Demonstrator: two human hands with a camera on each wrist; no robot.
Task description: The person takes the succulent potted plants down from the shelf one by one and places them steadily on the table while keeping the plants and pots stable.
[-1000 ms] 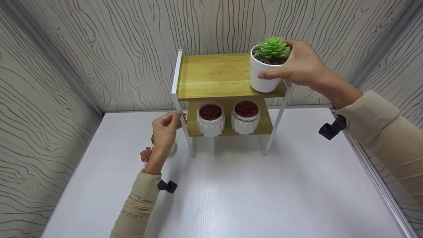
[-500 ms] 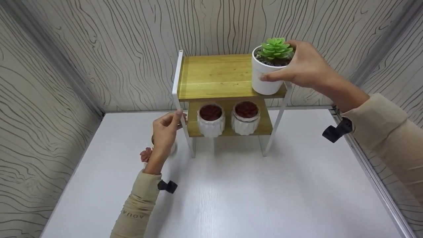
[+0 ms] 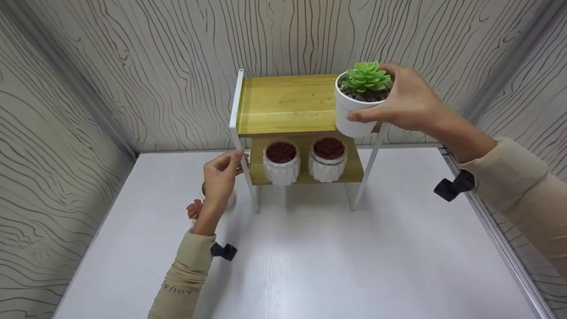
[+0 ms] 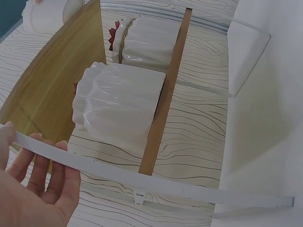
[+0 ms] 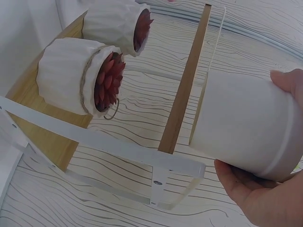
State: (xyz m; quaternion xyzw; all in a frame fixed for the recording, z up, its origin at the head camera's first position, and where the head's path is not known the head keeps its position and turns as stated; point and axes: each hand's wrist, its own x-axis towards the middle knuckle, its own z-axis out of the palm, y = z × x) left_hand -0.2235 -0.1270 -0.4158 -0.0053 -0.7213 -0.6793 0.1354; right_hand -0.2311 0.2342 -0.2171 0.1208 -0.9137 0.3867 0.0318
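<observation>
My right hand (image 3: 409, 102) grips a white pot (image 3: 352, 126) with a green succulent (image 3: 366, 76), thumb in front and fingers behind. The pot is at the right end of the wooden top board (image 3: 283, 104) of a two-tier plant stand, its base overlapping the front edge in the head view. Whether it touches the board, I cannot tell. My left hand (image 3: 220, 179) pinches the stand's white left frame bar (image 4: 189, 189) between thumb and fingers. On the lower board stand two white fluted pots, left (image 3: 282, 173) and right (image 3: 328, 171), with dark red succulents.
Left of the stand, a pinkish succulent (image 3: 194, 209) and a round pale thing (image 3: 231, 200) are partly hidden behind my left wrist. The stand rests on a white table (image 3: 310, 266). A wood-grain patterned wall (image 3: 177, 79) rises close behind.
My right hand and the green succulent's pot have moved slightly right, then lower in the view, toward the board's front edge. The left hand keeps its hold on the frame bar.
</observation>
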